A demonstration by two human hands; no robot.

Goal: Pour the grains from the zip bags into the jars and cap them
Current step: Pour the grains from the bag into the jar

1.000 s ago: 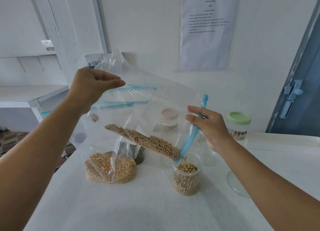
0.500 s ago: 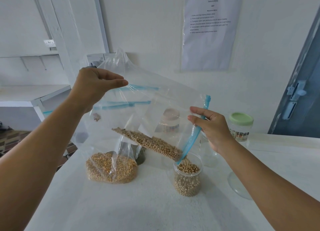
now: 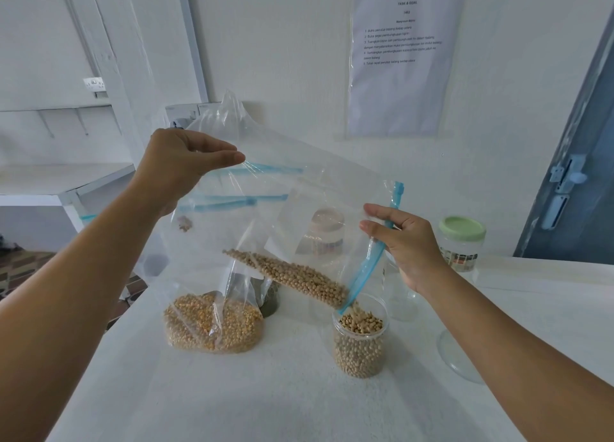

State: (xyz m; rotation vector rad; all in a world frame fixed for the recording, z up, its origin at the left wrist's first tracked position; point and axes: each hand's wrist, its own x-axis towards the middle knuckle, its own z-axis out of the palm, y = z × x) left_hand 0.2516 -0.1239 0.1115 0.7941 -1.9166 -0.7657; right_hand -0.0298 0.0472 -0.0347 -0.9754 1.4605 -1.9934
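Pinching the raised bottom corner of the clear plastic zip bag (image 3: 299,209) in left hand (image 3: 179,169) fingers, steadying its blue zip mouth between right hand (image 3: 403,242) fingertips, so tan beans are sliding downhill into one open round clear jar (image 3: 360,342) directly below the right fingertips. Lying below the left fingers: one clear bag of yellow grain (image 3: 212,325). Standing beyond the right fingers: one green-lidded jar (image 3: 461,242).

Light was soft, bluish, even; shadows faint. Wide-angle bending showed at edges. Wall notice (image 3: 400,48) text was slightly blurred, perhaps unreadable.

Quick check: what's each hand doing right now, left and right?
Left hand: pinches the raised bottom corner of the zip bag.
Right hand: grips the same bag beside its blue zip edge.
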